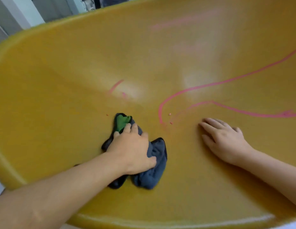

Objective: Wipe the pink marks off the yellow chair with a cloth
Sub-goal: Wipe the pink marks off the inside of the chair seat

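The yellow chair (61, 96) fills the view as a wide curved shell. My left hand (132, 146) grips a crumpled dark blue cloth (154, 166) with a green patch and presses it on the seat at lower centre. My right hand (225, 138) rests flat on the seat to the right, fingers straight. A long pink line (210, 84) curves from the seat's middle up to the right edge, with a second pink line (243, 111) below it. A short pink stroke (116, 85) lies above the cloth, and faint pink smears (177, 22) show on the backrest.
A few small pink crumbs (170, 114) lie on the seat between the cloth and the pink curve. Beyond the chair's top left rim stand grey and white panels (20, 12). The chair's glossy front edge (177, 222) runs along the bottom.
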